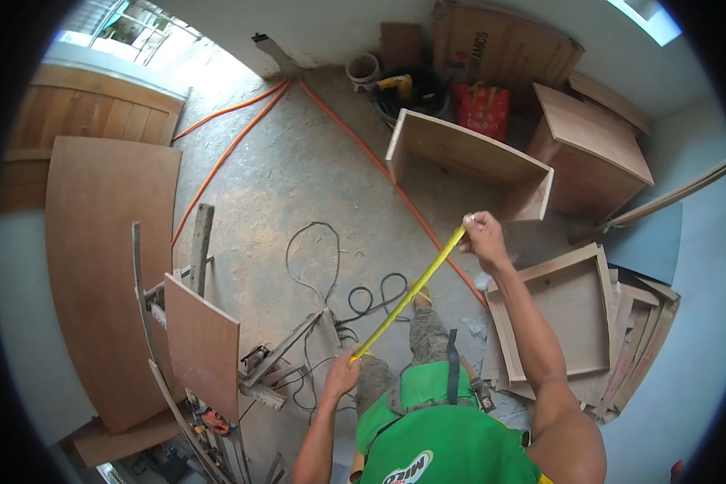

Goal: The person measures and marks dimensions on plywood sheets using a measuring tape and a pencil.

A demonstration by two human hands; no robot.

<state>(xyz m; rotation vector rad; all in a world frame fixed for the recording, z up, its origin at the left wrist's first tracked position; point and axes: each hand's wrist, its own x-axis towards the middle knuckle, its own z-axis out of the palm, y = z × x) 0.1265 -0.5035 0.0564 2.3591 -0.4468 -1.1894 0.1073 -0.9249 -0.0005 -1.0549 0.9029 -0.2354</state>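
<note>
A yellow tape measure (411,294) is stretched in a straight slant between my two hands, above the floor and in front of my legs. My right hand (485,239), raised toward the upper right, is closed on one end of it. Lower and to the left, my left hand (343,376) is closed around the other end; its palm hides what part of the tape measure lies inside. Just past my right hand stands an open wooden box frame (476,153). Left of my left hand, a brown plywood panel (203,347) leans upright on a wooden stand.
Orange hose (347,125) and dark cable (319,224) cross the concrete floor. Right of me lie a shallow wooden tray (569,306) and stacked boards (641,339). A large plywood sheet (109,274) leans at left. A wooden cabinet (597,153) and a red bag (482,111) stand behind.
</note>
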